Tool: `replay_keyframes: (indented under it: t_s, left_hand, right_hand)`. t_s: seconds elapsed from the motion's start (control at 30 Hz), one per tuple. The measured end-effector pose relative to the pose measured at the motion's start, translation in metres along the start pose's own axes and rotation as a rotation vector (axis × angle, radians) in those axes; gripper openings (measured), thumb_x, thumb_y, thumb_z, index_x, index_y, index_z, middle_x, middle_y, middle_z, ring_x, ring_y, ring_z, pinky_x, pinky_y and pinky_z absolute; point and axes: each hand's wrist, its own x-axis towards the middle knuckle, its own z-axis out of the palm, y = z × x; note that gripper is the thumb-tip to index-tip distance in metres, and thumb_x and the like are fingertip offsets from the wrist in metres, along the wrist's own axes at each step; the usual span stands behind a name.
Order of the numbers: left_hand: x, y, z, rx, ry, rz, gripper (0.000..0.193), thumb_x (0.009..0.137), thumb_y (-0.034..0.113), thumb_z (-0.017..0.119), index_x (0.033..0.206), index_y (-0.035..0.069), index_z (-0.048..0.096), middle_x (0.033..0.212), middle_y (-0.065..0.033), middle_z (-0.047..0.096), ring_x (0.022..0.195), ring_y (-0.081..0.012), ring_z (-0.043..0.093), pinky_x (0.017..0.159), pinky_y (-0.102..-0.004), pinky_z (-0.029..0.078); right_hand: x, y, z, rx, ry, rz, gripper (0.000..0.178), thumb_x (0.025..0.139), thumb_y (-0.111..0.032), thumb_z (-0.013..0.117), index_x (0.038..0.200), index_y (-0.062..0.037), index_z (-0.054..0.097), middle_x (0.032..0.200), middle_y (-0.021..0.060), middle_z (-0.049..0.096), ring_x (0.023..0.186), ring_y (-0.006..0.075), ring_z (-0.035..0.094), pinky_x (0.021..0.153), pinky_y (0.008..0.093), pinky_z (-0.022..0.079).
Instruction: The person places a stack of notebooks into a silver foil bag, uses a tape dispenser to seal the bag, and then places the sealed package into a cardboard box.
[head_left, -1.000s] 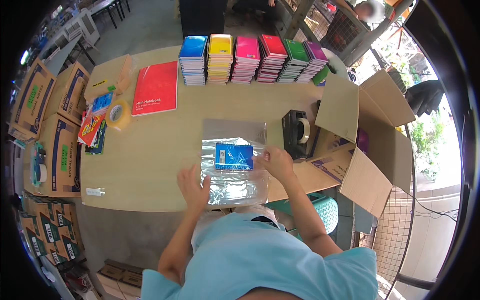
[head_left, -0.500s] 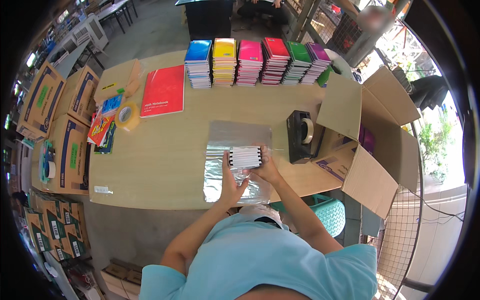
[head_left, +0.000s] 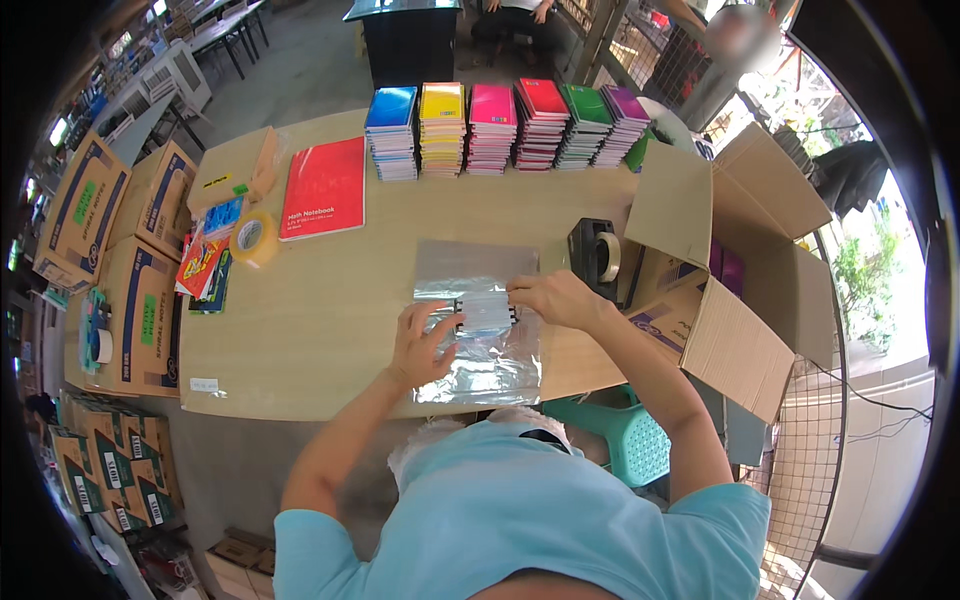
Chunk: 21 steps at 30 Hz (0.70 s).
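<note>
A small stack of white-paged spiral notebooks (head_left: 486,315) with black bindings lies on clear plastic bags (head_left: 478,262) at the table's near edge. Its pages look hazy, as if clear film covers them. At the stack's left end is my left hand (head_left: 420,340), with fingers spread and fingertips touching the end and the plastic. My right hand (head_left: 553,298) is bent over the stack's far right corner, thumb and fingers pinched together on what looks like the clear plastic. Its palm and part of the fingers are hidden.
Notebook stacks in several colours (head_left: 466,140) line the far edge. A red notebook (head_left: 325,190) and tape roll (head_left: 254,238) lie left. Right stand a black tape dispenser (head_left: 590,262) and an open carton (head_left: 745,330). Closed cartons (head_left: 150,310) border the left; a green stool (head_left: 640,445) stands below.
The notebook stack has gone from between both hands down onto the plastic, and now looks filmed over. My left hand moved left and spread; my right hand turned over to the far right corner.
</note>
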Motion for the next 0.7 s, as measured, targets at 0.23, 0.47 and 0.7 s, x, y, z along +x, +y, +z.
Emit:
replay_keyframes:
  t_s: [0.23,0.47,0.7]
  left_hand:
    - [0.046,-0.022,-0.036,0.218,-0.44,0.481,0.068,0.071,0.023,0.076,0.136,0.026,0.055,0.143,0.0016,0.049,0.132,-0.0272,0.043,0.109,-0.0552,0.032]
    - [0.071,-0.022,-0.042,0.253,-0.733,0.461,0.1,0.065,0.023,0.08,0.15,0.042,0.03,0.16,0.0009,0.023,0.146,-0.0309,0.025,0.114,-0.0616,0.023]
    - [0.07,-0.019,-0.025,0.179,-0.698,0.403,0.091,0.065,0.026,0.084,0.142,0.045,0.041,0.159,-0.0094,0.022,0.146,-0.038,0.021,0.114,-0.0636,0.022]
  right_hand:
    - [0.038,0.004,-0.001,0.166,-0.081,-0.164,0.011,0.077,-0.013,0.069,0.083,-0.0077,0.062,0.089,0.0077,0.06,0.079,0.0295,0.063,0.066,0.0398,0.051]
    - [0.052,-0.011,0.001,0.131,0.094,-0.134,0.014,0.07,-0.011,0.074,0.083,-0.01,0.067,0.112,0.0084,0.056,0.106,0.0279,0.056,0.084,0.0458,0.047]
    - [0.039,0.007,0.07,0.656,0.284,0.074,0.064,0.069,-0.005,0.08,0.126,-0.0181,0.055,0.135,0.0099,0.05,0.125,0.0281,0.048,0.101,0.0423,0.042]
